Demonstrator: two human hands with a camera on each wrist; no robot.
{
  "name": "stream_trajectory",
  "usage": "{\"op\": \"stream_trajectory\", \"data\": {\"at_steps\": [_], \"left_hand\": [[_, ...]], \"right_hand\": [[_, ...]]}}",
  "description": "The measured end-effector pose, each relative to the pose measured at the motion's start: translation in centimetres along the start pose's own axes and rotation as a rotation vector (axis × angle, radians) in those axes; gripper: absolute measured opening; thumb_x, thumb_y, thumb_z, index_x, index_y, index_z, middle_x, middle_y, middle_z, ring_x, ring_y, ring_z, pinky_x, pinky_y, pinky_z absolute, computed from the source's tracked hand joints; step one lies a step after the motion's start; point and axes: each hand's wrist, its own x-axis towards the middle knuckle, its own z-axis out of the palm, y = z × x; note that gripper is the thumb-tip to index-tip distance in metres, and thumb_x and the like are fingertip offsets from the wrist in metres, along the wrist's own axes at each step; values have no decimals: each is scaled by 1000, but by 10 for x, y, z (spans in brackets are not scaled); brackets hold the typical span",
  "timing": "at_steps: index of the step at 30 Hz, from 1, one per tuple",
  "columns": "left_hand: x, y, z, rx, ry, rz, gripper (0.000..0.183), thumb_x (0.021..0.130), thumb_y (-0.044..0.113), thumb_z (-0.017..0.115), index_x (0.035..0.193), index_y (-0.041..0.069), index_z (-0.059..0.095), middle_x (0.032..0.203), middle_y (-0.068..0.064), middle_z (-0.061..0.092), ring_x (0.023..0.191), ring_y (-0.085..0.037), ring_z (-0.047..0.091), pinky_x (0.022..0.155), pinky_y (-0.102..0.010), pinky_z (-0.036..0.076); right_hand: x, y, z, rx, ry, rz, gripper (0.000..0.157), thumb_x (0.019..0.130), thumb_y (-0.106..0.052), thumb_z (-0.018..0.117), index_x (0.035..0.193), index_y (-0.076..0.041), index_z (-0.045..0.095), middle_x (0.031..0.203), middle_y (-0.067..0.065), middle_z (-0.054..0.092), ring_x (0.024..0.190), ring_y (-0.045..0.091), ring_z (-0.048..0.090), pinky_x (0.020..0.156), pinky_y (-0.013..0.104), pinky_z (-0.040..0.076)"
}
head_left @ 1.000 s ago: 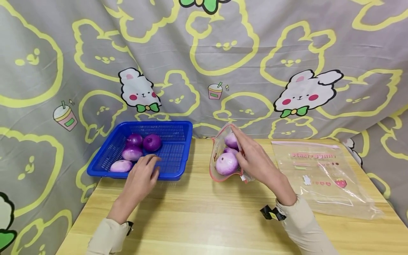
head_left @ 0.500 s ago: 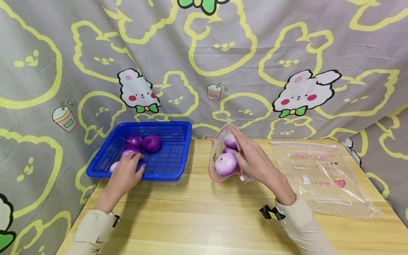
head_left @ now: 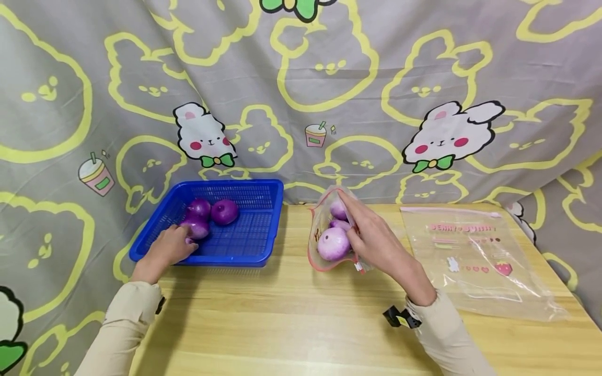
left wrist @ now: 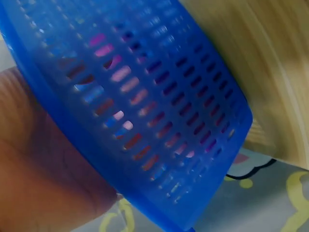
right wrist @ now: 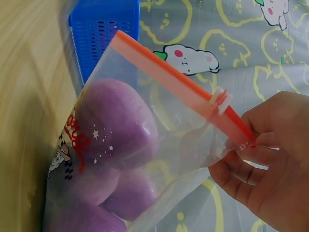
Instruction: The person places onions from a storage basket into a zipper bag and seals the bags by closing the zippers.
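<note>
My left hand (head_left: pixel 168 245) reaches over the front-left corner of the blue plastic basket (head_left: pixel 275 219), its fingers curled round a pale purple onion (head_left: pixel 189 241) that they mostly cover. Beside it in the basket lie several darker purple onions (head_left: pixel 224 212). In the left wrist view, fingers and pink onion skin show through the slots of the basket wall (left wrist: pixel 145 101). My right hand (head_left: pixel 376 232) pinches the rim of a clear zip bag (right wrist: pixel 169 72) with an orange-red edge and holds its mouth open. Several onions (head_left: pixel 334 244) sit inside that bag.
A second clear zip bag (head_left: pixel 475 261) with pink print lies flat at the right on the wooden table (head_left: pixel 301 318). Behind the table hangs a grey curtain (head_left: pixel 263 62) with cartoon figures.
My left hand has moved left across the basket and down to the front-left onion, its fingers closing round it. The right hand stays at the bag, which has shifted only slightly.
</note>
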Motion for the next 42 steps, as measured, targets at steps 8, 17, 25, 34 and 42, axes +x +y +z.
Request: {"op": "stream_trajectory", "data": {"at_steps": [8, 17, 25, 34, 42], "left_hand": [[6, -14, -2, -8, -124, -126, 41, 83, 23, 67, 111, -5, 56, 111, -40, 58, 99, -60, 54, 73, -67, 46], [8, -25, -4, -39, -157, -176, 45, 85, 31, 64, 110, -6, 58, 112, -41, 56, 89, -56, 57, 67, -64, 46], [8, -26, -8, -77, -173, -131, 43, 86, 34, 70, 110, -2, 64, 108, -33, 61, 87, -51, 59, 68, -61, 47], [6, -24, -15, -74, -155, -122, 46, 85, 35, 73, 111, -2, 65, 113, -34, 62, 96, -56, 57, 73, -63, 47], [2, -26, -19, -70, -101, -91, 52, 83, 34, 76, 112, -7, 64, 107, -33, 63, 89, -50, 58, 74, -61, 46]], "right_hand": [[-1, 0, -1, 5, 8, -7, 78, 87, 9, 56, 157, -11, 29, 159, 10, 34, 142, 29, 39, 107, 51, 40], [0, 0, -3, 1, 13, -10, 78, 87, 8, 56, 157, -11, 29, 159, 10, 34, 142, 27, 38, 109, 50, 39], [-1, 0, -6, 2, 8, 12, 78, 87, 7, 54, 157, -11, 28, 160, 10, 33, 136, 27, 44, 100, 47, 46], [-2, 3, -9, 2, 15, 21, 78, 88, 6, 55, 158, -13, 28, 160, 8, 33, 118, 24, 52, 90, 43, 47], [-2, 4, -9, -10, 15, 46, 77, 88, 2, 57, 158, -13, 28, 157, 12, 37, 107, 25, 54, 84, 41, 47]]}}
